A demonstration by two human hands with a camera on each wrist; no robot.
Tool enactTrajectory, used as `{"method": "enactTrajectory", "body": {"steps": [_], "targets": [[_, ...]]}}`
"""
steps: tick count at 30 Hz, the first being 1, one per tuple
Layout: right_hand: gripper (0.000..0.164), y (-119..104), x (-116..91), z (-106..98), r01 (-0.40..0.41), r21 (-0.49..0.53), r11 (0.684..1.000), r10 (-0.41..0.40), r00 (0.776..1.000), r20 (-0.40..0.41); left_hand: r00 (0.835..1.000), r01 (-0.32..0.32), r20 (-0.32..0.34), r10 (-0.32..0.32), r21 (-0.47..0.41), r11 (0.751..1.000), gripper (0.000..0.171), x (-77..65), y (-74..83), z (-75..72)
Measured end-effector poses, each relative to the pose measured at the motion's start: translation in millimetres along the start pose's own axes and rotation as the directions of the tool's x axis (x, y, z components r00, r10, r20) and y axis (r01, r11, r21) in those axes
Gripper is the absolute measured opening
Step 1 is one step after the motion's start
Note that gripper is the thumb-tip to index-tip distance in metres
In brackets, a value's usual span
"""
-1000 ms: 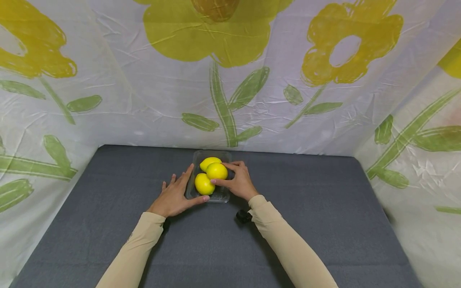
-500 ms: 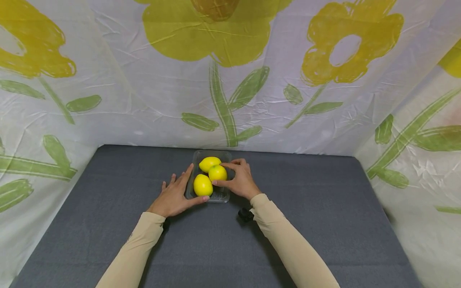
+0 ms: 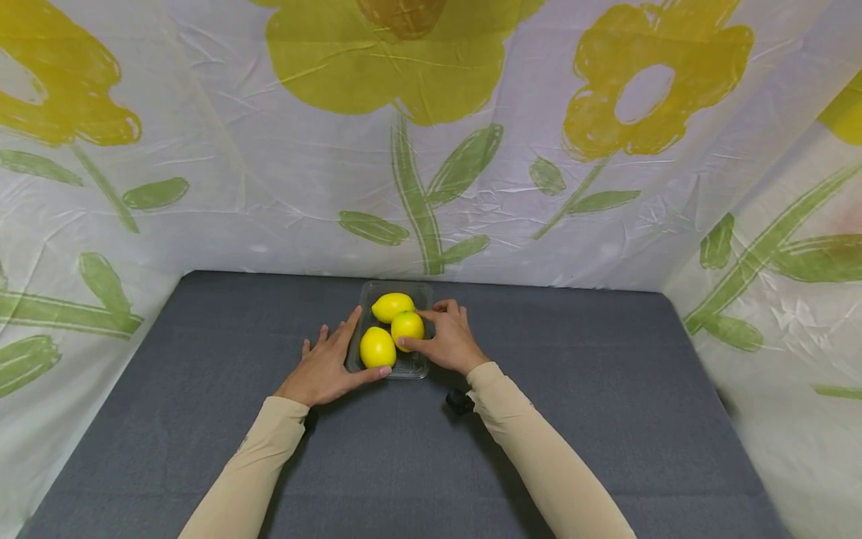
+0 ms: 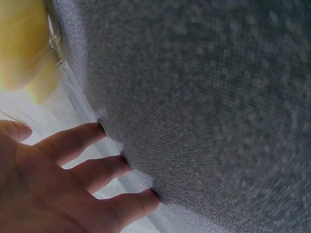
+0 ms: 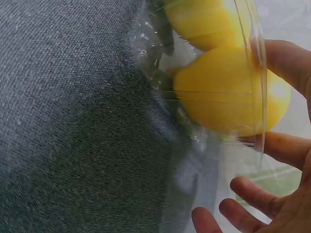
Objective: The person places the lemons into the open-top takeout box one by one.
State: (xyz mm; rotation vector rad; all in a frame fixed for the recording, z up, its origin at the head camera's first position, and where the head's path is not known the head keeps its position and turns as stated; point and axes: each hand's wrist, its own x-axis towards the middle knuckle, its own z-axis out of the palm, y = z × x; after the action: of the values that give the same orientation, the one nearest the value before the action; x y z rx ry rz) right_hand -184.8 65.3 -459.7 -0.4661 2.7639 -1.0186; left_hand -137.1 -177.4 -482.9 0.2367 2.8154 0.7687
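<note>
A clear plastic tray [image 3: 412, 367] near the back of the table holds three yellow lemons. My right hand [image 3: 450, 340] pinches the right-hand lemon [image 3: 407, 327] between thumb and index finger, reaching over the tray's right wall. In the right wrist view this lemon [image 5: 218, 92] sits inside the see-through wall, the other fingers spread outside. The back lemon [image 3: 392, 307] lies on its side; the front lemon [image 3: 378, 347] rests at the front left. Along the tray's left side, my left hand [image 3: 328, 368] is spread, index finger at the left rim and thumb at the front rim.
Dark grey cloth covers the table [image 3: 579, 404], which ends at a white curtain [image 3: 283, 224] printed with yellow flowers. More curtain hangs at the left and right sides. A small black device [image 3: 459, 402] sits under the right wrist.
The right-hand lemon has moved slightly down and toward the front, in between the others. The front lemon has shifted a little left and the back one slightly left. My left hand has stayed still.
</note>
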Motion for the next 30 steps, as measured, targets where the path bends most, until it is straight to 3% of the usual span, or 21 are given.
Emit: {"method": "enactTrajectory", "body": {"steps": [9, 21, 25, 30], "targets": [[0.073, 1, -5, -7, 0.013, 0.010, 1.000, -0.013, 0.999, -0.041, 1.000, 0.001, 0.001, -0.001, 0.010, 1.000, 0.119, 3.3, -0.1, 0.6], [0.063, 18, -32, -27, 0.045, 0.094, 0.995, -0.032, 0.990, -0.137, 1.000, -0.002, 0.002, 0.002, 0.001, 1.000, 0.120, 2.1, -1.1, -1.2], [0.060, 28, -41, -37, 0.064, 0.032, 0.997, -0.057, 0.980, -0.191, 1.000, -0.010, -0.007, 0.010, 0.004, 1.000, 0.119, 1.7, -3.6, -0.1], [0.060, 51, -50, -52, 0.129, -0.182, 0.975, -0.176, 0.946, -0.273, 0.999, -0.035, -0.042, 0.035, 0.004, 0.999, 0.109, -0.1, -6.2, -4.8]]}}
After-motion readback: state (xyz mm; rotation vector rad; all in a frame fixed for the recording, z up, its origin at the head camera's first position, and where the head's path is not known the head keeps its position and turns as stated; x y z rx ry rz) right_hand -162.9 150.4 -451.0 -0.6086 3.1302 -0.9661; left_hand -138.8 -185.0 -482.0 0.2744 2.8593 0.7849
